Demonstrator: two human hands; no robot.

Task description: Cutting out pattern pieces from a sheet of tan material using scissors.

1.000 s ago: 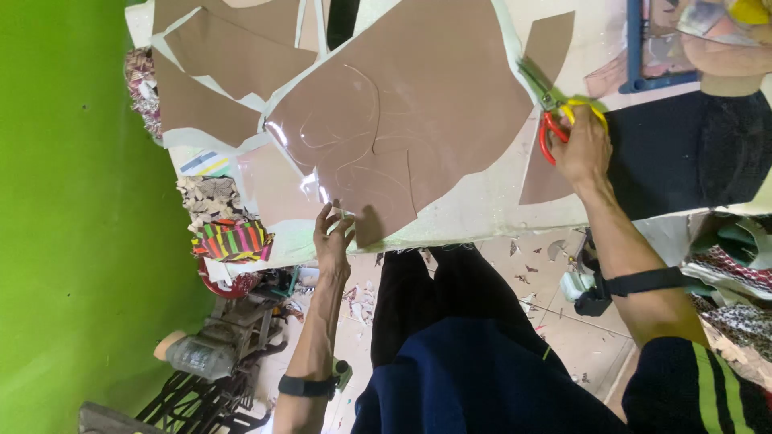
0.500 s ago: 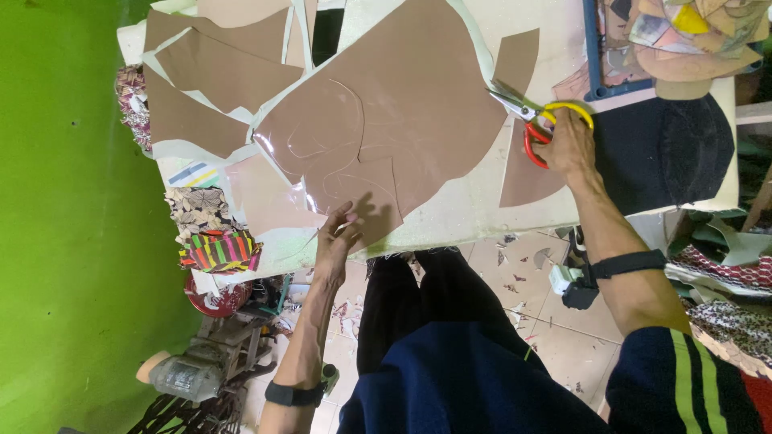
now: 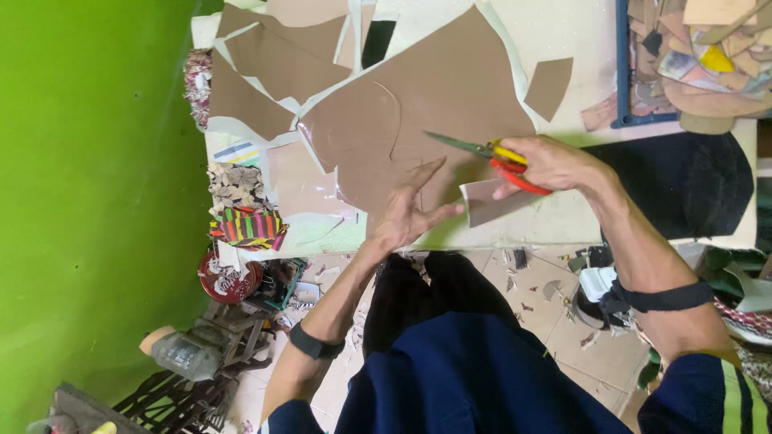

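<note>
A large brown sheet (image 3: 450,104) with a curved cut line lies on the white table (image 3: 563,229). My left hand (image 3: 410,210) rests flat on its near edge, fingers spread, holding nothing. My right hand (image 3: 551,163) grips scissors with red and yellow handles (image 3: 490,153); the blades point left over the sheet. A pale, curled cut piece (image 3: 492,202) sits just under my right hand, and a left fingertip reaches its edge.
More brown offcuts (image 3: 273,56) lie at the table's far left, and a small one (image 3: 549,84) lies apart. A blue-framed tray of scraps (image 3: 691,56) and a black sheet (image 3: 683,185) lie to the right. Striped fabric (image 3: 249,227) hangs at the edge. Below are floor clutter and a green wall.
My right hand has brought the scissors left from the sheet's right edge to its middle. My left hand has shifted right, fingers spread wider. The pale cut piece now shows between my hands.
</note>
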